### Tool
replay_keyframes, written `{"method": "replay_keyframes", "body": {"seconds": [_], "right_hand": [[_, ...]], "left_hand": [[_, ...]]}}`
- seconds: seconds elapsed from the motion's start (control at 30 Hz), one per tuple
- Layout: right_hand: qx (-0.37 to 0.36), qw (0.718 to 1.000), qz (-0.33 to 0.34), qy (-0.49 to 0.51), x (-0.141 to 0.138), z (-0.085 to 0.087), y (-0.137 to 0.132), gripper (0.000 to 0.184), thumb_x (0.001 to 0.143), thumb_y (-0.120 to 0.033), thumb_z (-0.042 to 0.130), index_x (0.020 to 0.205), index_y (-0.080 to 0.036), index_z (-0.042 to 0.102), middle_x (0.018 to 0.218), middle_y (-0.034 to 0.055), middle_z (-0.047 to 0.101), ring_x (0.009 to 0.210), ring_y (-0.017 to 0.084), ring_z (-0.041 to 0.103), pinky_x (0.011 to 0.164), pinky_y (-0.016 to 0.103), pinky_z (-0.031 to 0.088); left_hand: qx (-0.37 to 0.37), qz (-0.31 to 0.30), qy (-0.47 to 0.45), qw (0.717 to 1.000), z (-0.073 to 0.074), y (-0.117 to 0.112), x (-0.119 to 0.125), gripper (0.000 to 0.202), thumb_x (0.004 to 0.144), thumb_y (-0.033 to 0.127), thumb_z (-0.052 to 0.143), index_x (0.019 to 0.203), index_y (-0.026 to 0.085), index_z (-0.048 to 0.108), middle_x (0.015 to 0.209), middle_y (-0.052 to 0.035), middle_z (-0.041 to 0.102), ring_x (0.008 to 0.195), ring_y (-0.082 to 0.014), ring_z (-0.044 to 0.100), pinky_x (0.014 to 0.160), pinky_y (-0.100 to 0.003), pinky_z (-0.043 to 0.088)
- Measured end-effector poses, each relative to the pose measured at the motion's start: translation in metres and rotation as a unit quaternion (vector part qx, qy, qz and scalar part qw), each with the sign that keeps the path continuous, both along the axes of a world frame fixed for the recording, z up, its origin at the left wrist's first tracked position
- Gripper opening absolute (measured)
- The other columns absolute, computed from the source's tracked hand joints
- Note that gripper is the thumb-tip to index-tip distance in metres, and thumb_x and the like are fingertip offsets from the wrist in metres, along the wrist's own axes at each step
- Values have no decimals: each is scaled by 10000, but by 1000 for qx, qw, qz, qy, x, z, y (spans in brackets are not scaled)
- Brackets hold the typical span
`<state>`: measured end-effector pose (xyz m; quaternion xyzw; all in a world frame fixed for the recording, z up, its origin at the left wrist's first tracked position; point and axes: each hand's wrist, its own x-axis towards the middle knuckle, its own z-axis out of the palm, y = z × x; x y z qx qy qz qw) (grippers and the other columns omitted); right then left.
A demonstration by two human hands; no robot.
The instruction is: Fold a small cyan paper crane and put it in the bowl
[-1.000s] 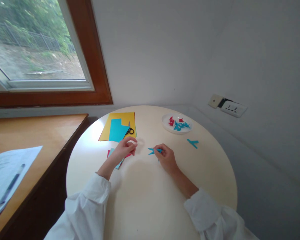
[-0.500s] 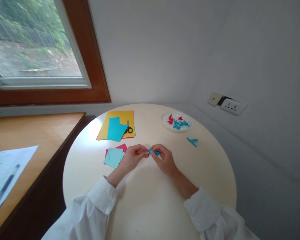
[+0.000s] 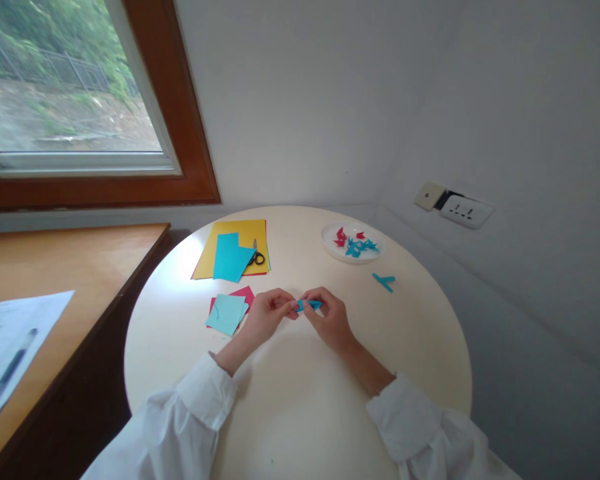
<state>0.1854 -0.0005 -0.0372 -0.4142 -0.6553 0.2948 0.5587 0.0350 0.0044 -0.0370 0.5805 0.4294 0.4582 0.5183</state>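
Note:
A small folded piece of blue paper is pinched between both hands over the middle of the round table. My left hand closes its thumb and fingers on the paper's left end. My right hand grips it from the right, and the fingers hide part of it. Close by my left hand lie light-blue paper squares on top of red paper. To the right of my right hand, two blue paper strips lie on the table, touching or crossing.
A white dish at the back right holds several small red and blue folded paper pieces. At the back left, yellow sheets carry a cut blue sheet and scissors. A wooden desk with a paper and pen stands left.
The blue paper has turned slightly between my fingers, and more of it shows. Both hands stay in nearly the same place.

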Motion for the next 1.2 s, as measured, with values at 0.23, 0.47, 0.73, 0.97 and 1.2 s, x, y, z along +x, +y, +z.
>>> {"method": "replay_keyframes", "body": {"seconds": [0.23, 0.47, 0.73, 0.97, 1.2], "right_hand": [[1, 1000, -15, -11, -1, 2, -2, 26, 686, -187, 550, 661, -196, 546, 686, 13, 613, 648, 142, 577, 592, 259, 468], [0, 1000, -13, -6, -1, 1, -1, 22, 693, -190, 553, 673, -195, 546, 695, 14, 610, 653, 142, 582, 603, 263, 473], [10, 1000, -9, -11, 0, -2, 0, 27, 691, -167, 548, 678, -190, 543, 695, 15, 610, 653, 139, 581, 604, 257, 477], [22, 1000, 0, -6, 0, -4, 1, 43, 677, -146, 542, 685, -189, 541, 702, 13, 608, 663, 143, 592, 615, 262, 491], [25, 1000, -6, -8, 0, -5, 1, 48, 672, -140, 539, 680, -188, 542, 700, 16, 611, 660, 146, 591, 610, 266, 485]], "left_hand": [[-13, -10, -29, 999, 3, -2, 1, 283, 682, 410, 672, 696, 134, 612, 586, -39, 659, 575, -142, 624, 585, -260, 502], [-19, -17, -63, 998, 5, -4, 1, 302, 685, 420, 671, 754, 143, 572, 607, -32, 663, 600, -153, 642, 640, -298, 525], [-18, -28, -66, 997, 8, -4, -1, 283, 709, 393, 650, 804, 139, 569, 629, -36, 672, 616, -154, 648, 663, -307, 528], [1, -39, -52, 998, 7, -3, -3, 211, 739, 329, 626, 815, 139, 575, 639, -30, 670, 640, -149, 646, 681, -299, 518], [-6, -41, -58, 997, 8, -4, -3, 217, 733, 335, 634, 810, 141, 577, 641, -24, 663, 623, -146, 643, 669, -300, 525]]}}
